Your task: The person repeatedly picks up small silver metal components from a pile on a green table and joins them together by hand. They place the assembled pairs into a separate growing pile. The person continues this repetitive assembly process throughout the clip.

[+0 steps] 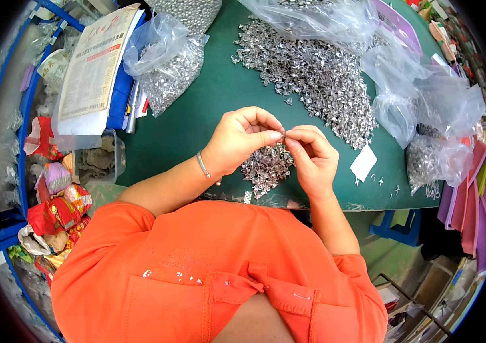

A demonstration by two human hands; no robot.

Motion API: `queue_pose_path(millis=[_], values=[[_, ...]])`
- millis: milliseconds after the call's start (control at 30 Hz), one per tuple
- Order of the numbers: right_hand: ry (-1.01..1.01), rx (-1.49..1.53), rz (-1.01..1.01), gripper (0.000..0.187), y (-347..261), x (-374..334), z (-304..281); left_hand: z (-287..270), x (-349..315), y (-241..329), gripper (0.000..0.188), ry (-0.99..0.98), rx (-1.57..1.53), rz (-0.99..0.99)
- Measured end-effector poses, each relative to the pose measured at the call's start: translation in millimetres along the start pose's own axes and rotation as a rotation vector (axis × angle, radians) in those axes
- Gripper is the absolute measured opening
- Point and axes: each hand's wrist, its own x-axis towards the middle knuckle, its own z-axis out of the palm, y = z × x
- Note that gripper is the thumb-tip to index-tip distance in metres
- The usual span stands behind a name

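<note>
My left hand (237,140), with a silver bangle on its wrist, and my right hand (314,157) meet fingertip to fingertip over the table. Between the thumbs and forefingers is a small metal piece (282,136), mostly hidden by the fingertips; its exact kind is too small to make out. Just below the hands lies a small heap of shiny metal pieces (267,170) near the table's front edge. A much larger pile of similar silver pieces (311,74) spreads beyond my hands, toward the back.
On the green table (197,128), a plastic bag of metal parts (171,74) stands at the back left, beside a newspaper (97,66). Clear bags (431,154) sit at right, near a white paper square (363,164). Blue shelving (26,103) borders the left side.
</note>
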Motion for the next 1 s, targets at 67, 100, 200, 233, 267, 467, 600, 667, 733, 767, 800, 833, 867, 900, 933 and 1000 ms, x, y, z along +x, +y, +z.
queue_pose_path(millis=[67,100,200,233,267,467,600,667,733,767,800,833,867,900,933,1000], values=[[-0.005,-0.031,-0.036,0.013,1.2,-0.5,-2.0,0.5,-0.9,-1.7,0.013,-0.014,0.011,0.032],[-0.005,-0.072,-0.069,0.014,1.1,-1.1,-2.9,0.7,-2.3,-1.6,0.014,-0.021,-0.014,0.029],[-0.007,-0.216,-0.2,0.017,-0.4,-3.0,-4.2,-0.3,-3.9,1.9,0.014,-0.027,-0.085,-0.026],[-0.01,-0.277,-0.265,0.017,-2.2,-2.6,-4.2,-0.5,-4.7,2.3,0.014,-0.025,-0.111,-0.053],[-0.014,-0.339,-0.329,0.017,-2.9,-2.2,-4.2,-0.7,-4.8,2.1,0.014,-0.026,-0.095,-0.033],[0.071,-0.007,-0.18,0.02,3.6,-10.2,3.6,-0.3,-2.4,-2.3,0.012,-0.049,-0.016,0.128],[0.042,0.022,-0.184,0.022,3.5,-9.5,3.2,-2.4,-4.9,-4.3,0.012,-0.09,0.161,0.271],[0.027,-0.012,-0.211,0.021,5.3,-9.3,1.0,-5.2,-6.8,-1.9,0.012,-0.121,0.202,0.271],[0.013,-0.017,-0.19,0.021,3.1,-9.3,1.2,-10.2,-6.3,0.3,0.012,-0.158,0.172,0.229],[0.006,-0.019,-0.178,0.021,2.1,-9.0,1.4,-12.7,-6.5,0.3,0.012,-0.161,0.165,0.235],[-0.026,-0.072,-0.212,0.02,2.3,-7.9,0.4,-15.4,-6.7,0.0,0.012,-0.163,0.158,0.241],[-0.06,-0.125,-0.245,0.02,3.0,-6.0,-2.0,-17.9,-6.2,-0.5,0.011,-0.163,0.151,0.249],[-0.094,-0.176,-0.278,0.02,3.3,-4.1,-5.1,-21.2,-3.4,-0.7,0.011,-0.104,0.182,0.321],[-0.186,-0.249,-0.281,0.019,-0.5,-1.1,-9.6,-26.6,0.9,1.3,0.011,0.001,0.267,0.32],[-0.28,-0.319,-0.283,0.018,-7.1,3.2,-15.2,-34.0,4.9,4.4,0.011,0.109,0.353,0.317],[-0.339,-0.467,-0.266,0.017,-8.8,8.0,-22.2,-49.7,14.5,9.9,0.013,0.234,0.66,0.314]])
